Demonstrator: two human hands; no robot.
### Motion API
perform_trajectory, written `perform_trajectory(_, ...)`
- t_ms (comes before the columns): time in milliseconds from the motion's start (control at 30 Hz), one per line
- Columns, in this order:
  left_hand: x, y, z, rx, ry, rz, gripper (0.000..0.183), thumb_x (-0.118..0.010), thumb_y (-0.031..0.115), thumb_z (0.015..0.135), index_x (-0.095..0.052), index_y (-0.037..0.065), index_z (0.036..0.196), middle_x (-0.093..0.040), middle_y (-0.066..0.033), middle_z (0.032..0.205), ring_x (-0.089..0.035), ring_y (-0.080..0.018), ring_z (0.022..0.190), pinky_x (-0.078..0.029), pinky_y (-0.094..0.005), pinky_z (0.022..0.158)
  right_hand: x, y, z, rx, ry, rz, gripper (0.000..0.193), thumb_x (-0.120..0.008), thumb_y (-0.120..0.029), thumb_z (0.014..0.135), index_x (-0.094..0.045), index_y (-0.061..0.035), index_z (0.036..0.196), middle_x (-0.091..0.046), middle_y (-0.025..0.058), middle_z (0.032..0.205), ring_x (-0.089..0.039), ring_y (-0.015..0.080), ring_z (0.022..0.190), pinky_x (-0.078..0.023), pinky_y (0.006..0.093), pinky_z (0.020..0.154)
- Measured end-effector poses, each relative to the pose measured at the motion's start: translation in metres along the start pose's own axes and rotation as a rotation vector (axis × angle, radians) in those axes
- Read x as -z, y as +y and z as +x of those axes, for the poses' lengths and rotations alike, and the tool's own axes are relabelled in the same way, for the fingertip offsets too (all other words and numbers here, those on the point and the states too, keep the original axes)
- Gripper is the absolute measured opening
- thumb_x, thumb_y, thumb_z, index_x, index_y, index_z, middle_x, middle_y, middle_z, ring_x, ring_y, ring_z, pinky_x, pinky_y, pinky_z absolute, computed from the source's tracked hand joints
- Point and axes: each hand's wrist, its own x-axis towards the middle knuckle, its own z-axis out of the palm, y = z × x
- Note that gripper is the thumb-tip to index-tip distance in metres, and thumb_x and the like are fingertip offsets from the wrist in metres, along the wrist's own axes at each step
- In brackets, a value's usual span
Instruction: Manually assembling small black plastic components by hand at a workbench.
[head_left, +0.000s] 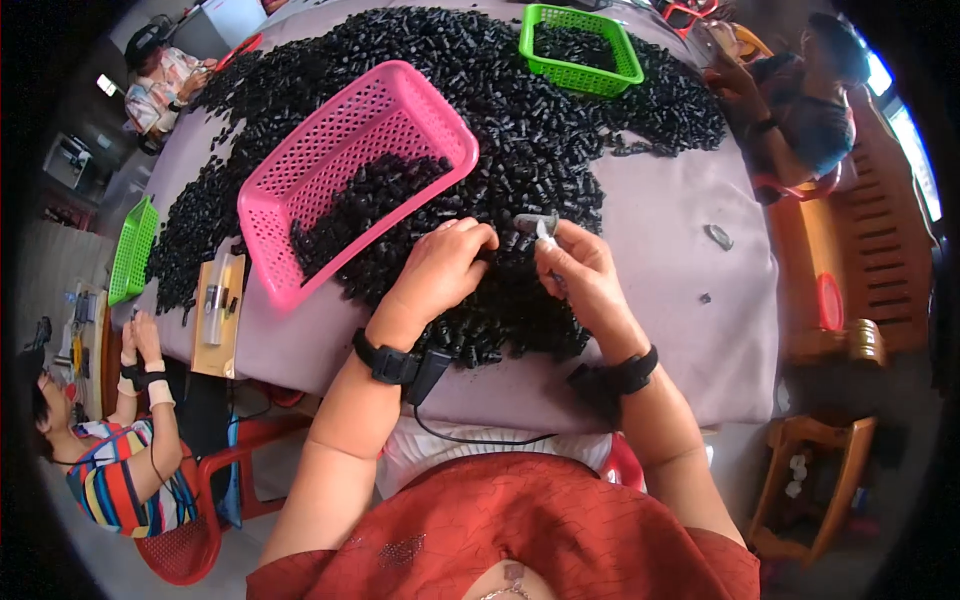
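Note:
My left hand (447, 262) is closed above a large heap of small black cylindrical pieces (540, 320), its fingers curled; what they hold, if anything, is hidden. Beside it, to the right, my right hand (590, 268) pinches a small translucent plastic piece (537, 222) with a whitish part between thumb and fingers. A pink perforated basket (462, 148) lies tilted on the heap, just beyond and left of my left hand. More of the black pieces lie inside it.
Green baskets stand at the far right (583, 80) and the left edge (132, 250) of the cloth-covered table (680, 330). A pale board (207, 338) with a clear tube lies near left. A clear scrap (719, 237) rests at right. People sit left, far left and right.

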Motion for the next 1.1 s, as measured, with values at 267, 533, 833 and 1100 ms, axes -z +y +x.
perform_trajectory(267,-0.008,0.005,0.004,-0.011,0.059,0.000,0.020,-0.066,0.002,0.075,-0.059,0.004,0.094,-0.061,-0.0130,0.089,-0.060,-0.0317,0.090,-0.048,-0.0411,0.079,0.001,-0.003,-0.001,-0.006,0.035,-0.063,0.017,-0.058,-0.017,0.094,-0.053,-0.0075,0.081,-0.052,-0.0032,0.064,-0.045,0.0031,0.052,-0.032,0.0186,0.044)
perform_trajectory(533,-0.011,-0.006,0.004,0.047,0.053,-0.123,0.023,-0.064,0.000,0.078,-0.063,0.004,0.100,-0.061,-0.0099,0.089,-0.062,-0.0243,0.080,-0.050,-0.0329,0.073,-0.001,-0.005,-0.002,0.004,0.036,-0.036,0.013,-0.057,-0.018,0.094,-0.057,-0.0058,0.090,-0.052,-0.0038,0.066,-0.045,0.0031,0.052,-0.032,0.0180,0.045)
perform_trajectory(833,-0.009,-0.003,0.007,0.406,0.124,-1.422,0.023,-0.060,0.005,0.089,-0.063,0.001,0.112,-0.066,-0.0026,0.093,-0.063,-0.0081,0.079,-0.054,-0.0225,0.075,-0.004,-0.008,-0.007,0.028,-0.057,-0.027,0.043,-0.062,-0.013,0.090,-0.049,-0.0049,0.130,-0.054,-0.0025,0.075,-0.046,0.0029,0.058,-0.035,0.0173,0.049)
perform_trajectory(1100,-0.016,0.003,0.006,0.480,-0.008,-1.672,0.024,-0.063,0.008,0.089,-0.060,0.002,0.112,-0.067,-0.0049,0.095,-0.066,-0.0120,0.076,-0.056,-0.0256,0.074,-0.006,-0.009,-0.011,0.075,-0.160,-0.120,0.057,-0.066,-0.014,0.088,-0.042,-0.0066,0.139,-0.051,-0.0048,0.076,-0.044,0.0025,0.060,-0.035,0.0180,0.050)
